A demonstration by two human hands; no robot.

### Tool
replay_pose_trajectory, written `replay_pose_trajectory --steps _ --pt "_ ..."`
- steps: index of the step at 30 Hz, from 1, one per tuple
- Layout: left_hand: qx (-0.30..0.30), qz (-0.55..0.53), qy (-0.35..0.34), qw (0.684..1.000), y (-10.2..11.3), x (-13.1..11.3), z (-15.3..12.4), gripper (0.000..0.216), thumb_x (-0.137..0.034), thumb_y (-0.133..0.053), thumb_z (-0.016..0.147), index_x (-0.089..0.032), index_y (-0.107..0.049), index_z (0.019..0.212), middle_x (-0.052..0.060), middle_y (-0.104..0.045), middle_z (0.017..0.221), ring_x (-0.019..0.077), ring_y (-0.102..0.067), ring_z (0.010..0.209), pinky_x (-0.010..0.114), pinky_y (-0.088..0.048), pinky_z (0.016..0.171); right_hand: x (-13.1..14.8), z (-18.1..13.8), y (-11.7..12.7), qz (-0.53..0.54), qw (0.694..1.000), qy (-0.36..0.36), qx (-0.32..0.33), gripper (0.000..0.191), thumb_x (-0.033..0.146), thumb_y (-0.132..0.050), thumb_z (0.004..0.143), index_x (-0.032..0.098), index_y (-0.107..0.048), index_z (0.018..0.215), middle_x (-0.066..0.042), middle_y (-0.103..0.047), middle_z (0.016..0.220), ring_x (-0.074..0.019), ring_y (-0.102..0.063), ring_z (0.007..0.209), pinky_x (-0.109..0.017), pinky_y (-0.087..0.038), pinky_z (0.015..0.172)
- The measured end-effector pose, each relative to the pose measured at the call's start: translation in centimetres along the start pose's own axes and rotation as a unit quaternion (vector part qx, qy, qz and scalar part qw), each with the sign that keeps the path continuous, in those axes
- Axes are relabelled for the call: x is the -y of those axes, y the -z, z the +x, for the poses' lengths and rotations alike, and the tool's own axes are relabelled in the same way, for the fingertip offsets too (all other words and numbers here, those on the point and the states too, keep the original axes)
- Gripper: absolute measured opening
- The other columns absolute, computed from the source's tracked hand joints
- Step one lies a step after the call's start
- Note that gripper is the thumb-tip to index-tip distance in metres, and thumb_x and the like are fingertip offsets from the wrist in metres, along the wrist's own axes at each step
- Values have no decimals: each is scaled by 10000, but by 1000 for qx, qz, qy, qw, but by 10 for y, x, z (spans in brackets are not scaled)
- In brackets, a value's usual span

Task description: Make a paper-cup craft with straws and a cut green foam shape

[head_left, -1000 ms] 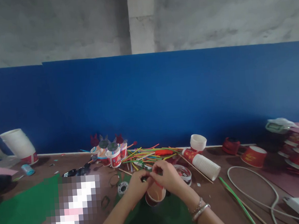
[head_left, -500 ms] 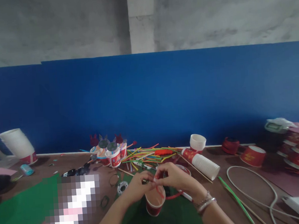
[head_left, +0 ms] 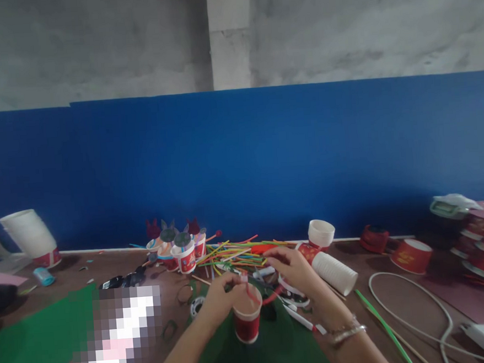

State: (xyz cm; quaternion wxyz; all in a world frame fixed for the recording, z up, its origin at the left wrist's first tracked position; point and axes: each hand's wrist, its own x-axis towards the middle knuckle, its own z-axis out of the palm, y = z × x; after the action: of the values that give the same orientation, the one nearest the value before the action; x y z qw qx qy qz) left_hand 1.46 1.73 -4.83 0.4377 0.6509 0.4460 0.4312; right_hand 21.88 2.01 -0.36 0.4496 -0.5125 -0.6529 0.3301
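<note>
A red paper cup stands upright on green felt in front of me. My left hand is closed in a pinch at the cup's rim, holding a thin red straw piece that leans into the cup. My right hand hovers a little beyond and to the right of the cup, above the heap of coloured straws, with fingers loosely apart and nothing in them. Bangles show on my right wrist.
Decorated cups stand at the back left. A toppled stack of cups, a white cable loop, a green stick, red cups and a white cup stack lie around. A blue wall runs behind the table.
My right hand let go near the cup's rim and moved up and away to the right. The cup now stands upright instead of tilted, with the left hand still at its rim.
</note>
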Motion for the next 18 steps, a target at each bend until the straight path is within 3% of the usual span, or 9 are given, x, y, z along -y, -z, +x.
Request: replay_pose_trajectory --steps 3,8,12,18 --pt "-94 129 -95 983 -3 -6 -2 78 -231 -568 729 -192 -606 673 59 -623 815 222 -558 825 329 -418 768 17 -10 -6 -116 988 82 -58 170 269 -525 808 185 -672 793 -47 -680 777 -188 -608 740 -295 -458 682" --pt "-141 233 -155 950 -5 -12 -12 100 -235 -546 784 -199 -597 706 72 -623 865 231 -568 867 329 -427 780 30 -28 -47 -278 953 120 9 186 179 -516 822 205 -682 740 -58 -683 767 -212 -594 779 -309 -413 714" --pt "-152 311 -162 924 -7 -8 -15 87 -230 -540 814 -198 -583 745 54 -632 832 220 -568 818 318 -425 731 23 -30 -69 -302 949 91 -27 194 155 -511 838 192 -685 761 -68 -689 796 -215 -593 798 -298 -394 728" --pt "-190 419 -233 857 -13 -3 -19 147 -110 -476 823 -185 -536 711 40 -584 712 219 -538 733 315 -402 662 19 -31 -72 -280 956 69 -48 202 147 -511 847 182 -671 728 -48 -680 758 -189 -586 767 -250 -376 687"
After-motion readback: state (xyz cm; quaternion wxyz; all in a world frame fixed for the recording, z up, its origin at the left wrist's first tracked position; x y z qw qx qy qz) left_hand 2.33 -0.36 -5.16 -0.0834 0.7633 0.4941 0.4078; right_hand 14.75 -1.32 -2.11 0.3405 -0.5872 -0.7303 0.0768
